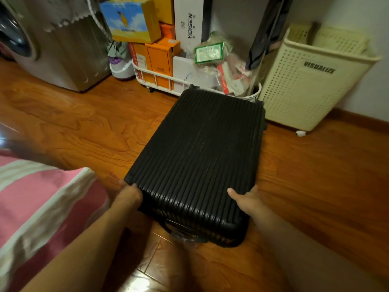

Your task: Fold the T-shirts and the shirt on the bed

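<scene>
Your suitcase point(200, 157) lies flat on the floor point(84, 123) before you, your left hand point(129, 196) at its near left corner, your right hand point(245, 197) at its near right edge. The bed point(42, 197) lies to its left. Behind it stands a rack point(160, 77) of boxes point(145, 36), with the washer point(42, 45) left of that and the hamper point(311, 81) right.

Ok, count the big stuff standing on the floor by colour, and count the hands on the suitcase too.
Black: 1, the suitcase
Cream: 1, the laundry hamper
Silver-grey: 1, the washing machine
White: 1, the wire cart of boxes
Hands on the suitcase: 2, left hand and right hand
Total: 4 floor items, 2 hands
</scene>
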The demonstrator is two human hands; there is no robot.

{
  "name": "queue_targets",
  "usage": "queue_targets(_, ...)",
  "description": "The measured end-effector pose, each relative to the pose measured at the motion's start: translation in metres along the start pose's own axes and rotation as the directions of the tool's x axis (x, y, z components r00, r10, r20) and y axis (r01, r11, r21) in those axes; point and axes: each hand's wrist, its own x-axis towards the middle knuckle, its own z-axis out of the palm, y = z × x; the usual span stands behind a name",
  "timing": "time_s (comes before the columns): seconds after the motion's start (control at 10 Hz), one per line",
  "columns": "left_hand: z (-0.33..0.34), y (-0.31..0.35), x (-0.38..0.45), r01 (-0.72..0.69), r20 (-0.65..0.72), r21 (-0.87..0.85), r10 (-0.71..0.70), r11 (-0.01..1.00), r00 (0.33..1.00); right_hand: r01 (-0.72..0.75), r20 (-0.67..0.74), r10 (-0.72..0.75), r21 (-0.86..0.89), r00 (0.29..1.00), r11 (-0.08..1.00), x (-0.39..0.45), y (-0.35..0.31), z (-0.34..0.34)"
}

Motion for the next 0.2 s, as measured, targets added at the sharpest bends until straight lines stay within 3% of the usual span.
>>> queue_targets(0.1, -0.006, 0.020, -0.049, -0.154, 0.038, 0.217, 0.149, 0.964, 0.988, -0.043, -0.038, 0.034, -0.252, 0.999, 0.967, -0.009, -0.019, -0.019)
queue_targets(0.2, -0.031, 0.055, -0.103, -0.438, 0.063, 0.200, 0.434, 0.876, 0.898, 0.171, 0.041, -0.168, -0.359, 0.985, 0.917, -0.047, -0.039, -0.044)
